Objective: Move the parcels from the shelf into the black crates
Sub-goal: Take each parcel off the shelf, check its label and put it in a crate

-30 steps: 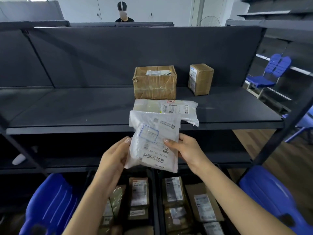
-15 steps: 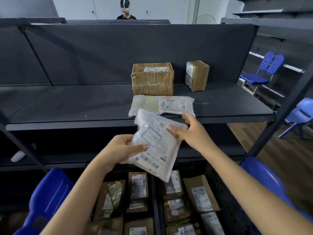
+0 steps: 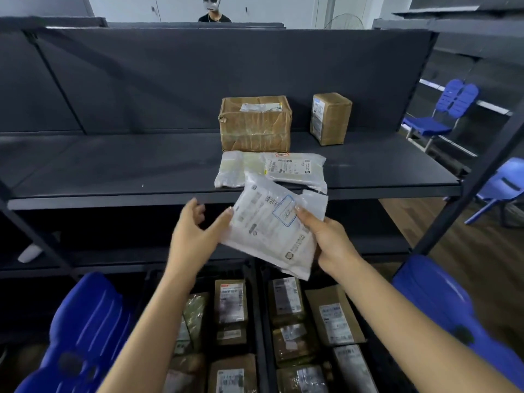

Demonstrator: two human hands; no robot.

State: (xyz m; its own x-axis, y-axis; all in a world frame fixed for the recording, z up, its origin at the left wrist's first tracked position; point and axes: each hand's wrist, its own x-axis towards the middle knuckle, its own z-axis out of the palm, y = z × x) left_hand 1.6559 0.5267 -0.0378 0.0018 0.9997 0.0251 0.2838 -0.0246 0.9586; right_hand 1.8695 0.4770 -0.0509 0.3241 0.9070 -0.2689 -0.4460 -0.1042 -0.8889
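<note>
While the white plastic mailer bag (image 3: 273, 231) with a printed label and blue stamp hangs in mid-air at the centre of the frame, below the front edge of the dark grey metal shelf (image 3: 113, 168) and above the two black plastic crates (image 3: 259, 316), most of its weight seems to sit with the right hand (image 3: 333, 246). That hand pinches the bag's right side, thumb on the label face and the other fingers hidden beneath. The left hand (image 3: 194, 235) is spread and relaxed, its thumb touching the bag's left edge, its fingers (image 3: 195, 207) clear of it and holding nothing.

The bag looks thin and limp, so it would likely fold or slide if carried by one corner; bringing the left palm under it should keep it flat on the way down. Both crates, at the bottom middle of the frame, already hold rows of brown taped parcels (image 3: 286, 296), so the sensible move is to pick a gap or lay the bag flat on top rather than drop it from height.

Left on the shelf are a flat translucent plastic parcel (image 3: 283, 168) at the front edge, a large brown taped cardboard box (image 3: 255, 123) behind it, and a small brown upright box (image 3: 330, 117) to the right.
</note>
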